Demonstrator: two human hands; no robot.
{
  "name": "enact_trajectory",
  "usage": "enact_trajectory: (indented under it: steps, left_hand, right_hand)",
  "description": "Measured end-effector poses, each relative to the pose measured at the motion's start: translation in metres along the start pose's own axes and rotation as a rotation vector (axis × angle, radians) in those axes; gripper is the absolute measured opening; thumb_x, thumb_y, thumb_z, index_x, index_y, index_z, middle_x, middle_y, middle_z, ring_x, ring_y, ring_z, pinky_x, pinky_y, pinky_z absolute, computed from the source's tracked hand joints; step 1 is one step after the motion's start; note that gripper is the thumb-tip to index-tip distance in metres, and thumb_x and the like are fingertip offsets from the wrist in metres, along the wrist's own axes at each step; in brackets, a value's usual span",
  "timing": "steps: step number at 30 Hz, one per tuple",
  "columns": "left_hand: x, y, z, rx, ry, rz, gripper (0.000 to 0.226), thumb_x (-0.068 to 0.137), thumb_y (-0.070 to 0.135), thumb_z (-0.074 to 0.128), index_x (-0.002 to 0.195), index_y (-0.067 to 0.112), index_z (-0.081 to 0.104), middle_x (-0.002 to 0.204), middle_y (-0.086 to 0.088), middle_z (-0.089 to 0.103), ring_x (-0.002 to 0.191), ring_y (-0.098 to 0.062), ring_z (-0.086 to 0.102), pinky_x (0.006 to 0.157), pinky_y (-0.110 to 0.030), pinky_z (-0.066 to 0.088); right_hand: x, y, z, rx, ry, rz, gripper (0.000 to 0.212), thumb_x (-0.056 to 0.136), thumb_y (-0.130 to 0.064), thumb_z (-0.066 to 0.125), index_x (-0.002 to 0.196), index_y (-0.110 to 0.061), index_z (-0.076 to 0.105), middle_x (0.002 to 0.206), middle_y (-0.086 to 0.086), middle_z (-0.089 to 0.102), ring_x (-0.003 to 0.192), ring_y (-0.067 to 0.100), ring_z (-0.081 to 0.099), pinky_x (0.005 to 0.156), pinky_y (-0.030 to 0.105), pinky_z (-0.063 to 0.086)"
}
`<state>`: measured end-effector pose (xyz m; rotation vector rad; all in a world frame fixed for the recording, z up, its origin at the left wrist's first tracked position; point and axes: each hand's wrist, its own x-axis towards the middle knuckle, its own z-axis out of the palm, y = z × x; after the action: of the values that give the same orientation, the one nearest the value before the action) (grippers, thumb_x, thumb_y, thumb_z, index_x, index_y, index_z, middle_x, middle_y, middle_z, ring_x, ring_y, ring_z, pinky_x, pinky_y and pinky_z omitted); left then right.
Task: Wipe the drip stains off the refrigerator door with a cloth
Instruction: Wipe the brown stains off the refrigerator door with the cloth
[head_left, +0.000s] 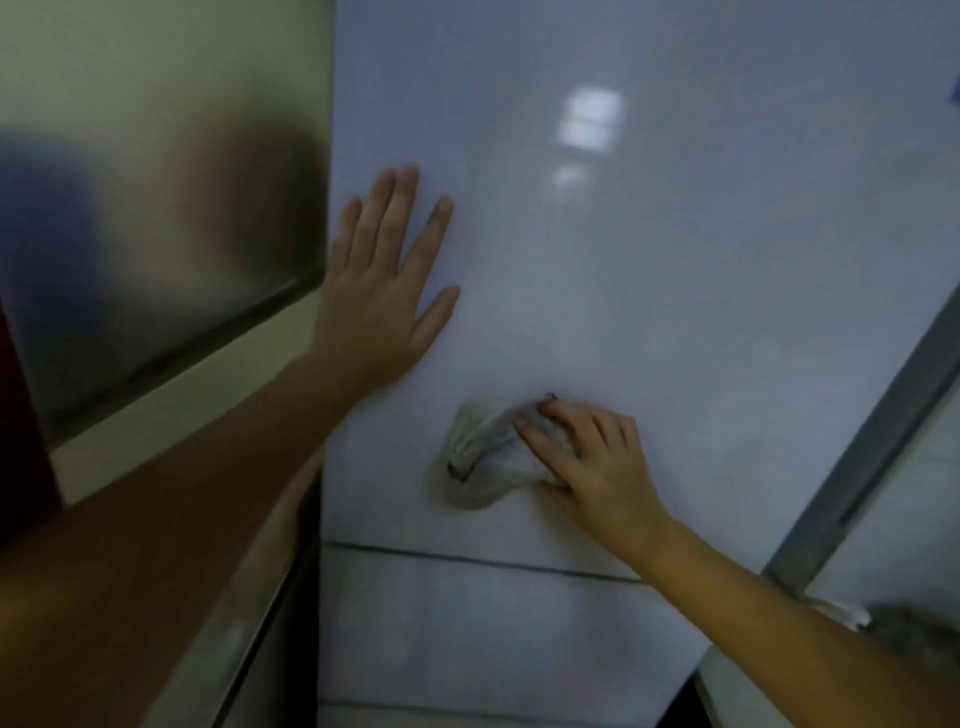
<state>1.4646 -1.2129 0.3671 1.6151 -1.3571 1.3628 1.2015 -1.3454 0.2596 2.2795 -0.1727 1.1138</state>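
The white refrigerator door (649, 260) fills the middle of the head view, glossy, with light reflections near its top. My left hand (384, 291) lies flat against the door's left edge, fingers spread and pointing up, holding nothing. Lower down, my right hand (592, 457) presses a crumpled grey-white cloth (480, 457) against the door, just above the seam (467, 558) between the upper and lower doors. The cloth sticks out to the left of my fingers. No drip stains stand out in this blurred frame.
A steel-coloured panel (156, 234) and a pale cabinet side stand left of the refrigerator. A grey metal frame (872, 441) runs diagonally on the right. A blurred grey object (909, 629) sits at the lower right, beside a pale ledge.
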Motion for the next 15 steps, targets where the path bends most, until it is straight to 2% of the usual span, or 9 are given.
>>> enact_trajectory:
  steps: [3, 9, 11, 15]
  left_hand:
    - [0.004, -0.002, -0.002, 0.035, -0.025, 0.006, 0.069, 0.106, 0.051, 0.037, 0.16, 0.009, 0.027, 0.165, -0.027, 0.021, 0.155, -0.044, 0.018, 0.127, -0.055, 0.013]
    - [-0.029, 0.001, -0.009, 0.006, -0.08, 0.004, 0.068, 0.106, 0.049, 0.042, 0.157, 0.005, 0.033, 0.163, -0.028, 0.026, 0.153, -0.044, 0.023, 0.125, -0.055, 0.021]
    - [-0.048, 0.001, -0.01, 0.026, -0.137, 0.027, 0.071, 0.104, 0.05, 0.045, 0.158, 0.006, 0.031, 0.164, -0.027, 0.024, 0.154, -0.043, 0.021, 0.126, -0.055, 0.02]
    - [-0.06, -0.005, -0.014, 0.07, -0.212, 0.082, 0.075, 0.104, 0.052, 0.044, 0.161, 0.009, 0.022, 0.167, -0.025, 0.018, 0.156, -0.04, 0.016, 0.128, -0.051, 0.016]
  right_hand:
    - [-0.03, -0.035, 0.024, 0.036, -0.081, -0.006, 0.053, 0.086, -0.017, 0.082, 0.136, -0.023, 0.066, 0.134, 0.011, 0.063, 0.113, 0.032, 0.06, 0.09, 0.041, 0.042]
    - [-0.017, -0.098, 0.071, 0.086, -0.065, -0.124, 0.042, 0.09, -0.022, 0.072, 0.131, -0.02, 0.067, 0.132, 0.009, 0.065, 0.11, 0.03, 0.056, 0.088, 0.04, 0.04]
    - [-0.024, -0.115, 0.087, 0.082, -0.066, -0.196, 0.036, 0.092, -0.014, 0.065, 0.128, -0.019, 0.067, 0.131, 0.01, 0.065, 0.109, 0.031, 0.057, 0.087, 0.041, 0.043]
    - [-0.065, -0.105, 0.085, 0.069, -0.091, -0.198, 0.033, 0.095, -0.009, 0.062, 0.125, -0.02, 0.07, 0.131, 0.007, 0.066, 0.109, 0.029, 0.057, 0.087, 0.04, 0.045]
